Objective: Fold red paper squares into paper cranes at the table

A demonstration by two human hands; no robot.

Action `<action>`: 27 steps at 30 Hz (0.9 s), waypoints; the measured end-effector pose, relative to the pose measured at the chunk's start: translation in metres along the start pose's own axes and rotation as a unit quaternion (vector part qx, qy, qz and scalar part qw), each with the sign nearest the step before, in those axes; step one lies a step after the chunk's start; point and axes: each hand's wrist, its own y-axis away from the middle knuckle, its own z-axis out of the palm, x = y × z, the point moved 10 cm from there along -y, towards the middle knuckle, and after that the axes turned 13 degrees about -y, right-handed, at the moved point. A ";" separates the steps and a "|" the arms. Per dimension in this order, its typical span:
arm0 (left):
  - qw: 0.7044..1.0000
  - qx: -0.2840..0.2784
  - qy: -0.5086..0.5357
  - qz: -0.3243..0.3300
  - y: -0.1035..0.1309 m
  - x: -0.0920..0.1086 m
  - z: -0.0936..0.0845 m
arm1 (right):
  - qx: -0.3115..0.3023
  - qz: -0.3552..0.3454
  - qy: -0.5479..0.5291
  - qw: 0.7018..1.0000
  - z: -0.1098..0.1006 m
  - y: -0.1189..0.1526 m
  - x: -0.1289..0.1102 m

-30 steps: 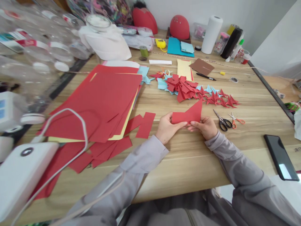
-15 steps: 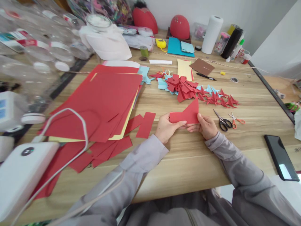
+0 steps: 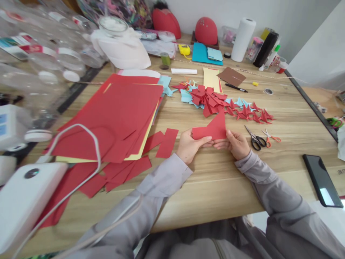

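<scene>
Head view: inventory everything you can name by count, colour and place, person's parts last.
Table: one, light wood, centre
Folded paper: one, red, centre
Large sheets: stack, mostly red, left
Paper strips: several, red, left of centre
Folded pieces: many, red and light blue, centre
Larger scissors: one, black handles, right
Smaller scissors: one, orange handles, right
Phone: one, black, right edge
Pen: one, black, back right
Card: one, brown, back right
Roll: one, white, back right
Tape measure: one, yellow, back
Bottles: many, clear, far left
Cabled device: one, white, near left
Left hand: one, grey sleeve, holding folded paper
Right hand: one, grey sleeve, holding folded paper
</scene>
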 end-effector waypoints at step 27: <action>0.995 -0.037 -0.086 0.042 0.004 0.007 0.009 | 0.002 -0.065 0.114 0.991 0.012 0.008 -0.016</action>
